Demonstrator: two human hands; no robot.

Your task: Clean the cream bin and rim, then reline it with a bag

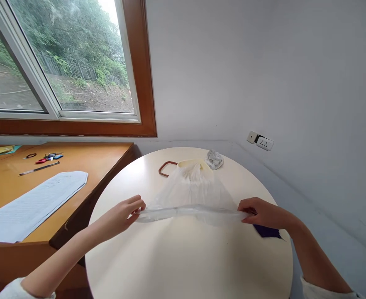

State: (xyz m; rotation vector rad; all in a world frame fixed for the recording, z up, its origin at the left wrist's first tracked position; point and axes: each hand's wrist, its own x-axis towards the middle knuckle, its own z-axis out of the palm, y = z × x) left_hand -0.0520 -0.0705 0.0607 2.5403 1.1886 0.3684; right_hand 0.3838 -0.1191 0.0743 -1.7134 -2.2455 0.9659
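A thin, translucent white plastic bag (198, 191) lies spread on the round table (183, 257). Its near edge is pulled taut from side to side, one end in each of my hands. My left hand (128, 214) pinches the left corner, and my right hand (256, 212) pinches the right corner. Toward the far side the bag gathers into folds over a pale yellow item (203, 163), which is partly hidden. Beside that on the left is a reddish-brown angular loop (164, 167). Dark blue fabric (267, 231) shows partly from beneath my right hand.
A crumpled grey-white cloth or wad (214, 159) sits at the table's far edge. To the left, a wooden desk (86, 155) bears papers (40, 203), a pen (40, 168) and keys (50, 157). Behind are a window (77, 62) and a wall socket (264, 143).
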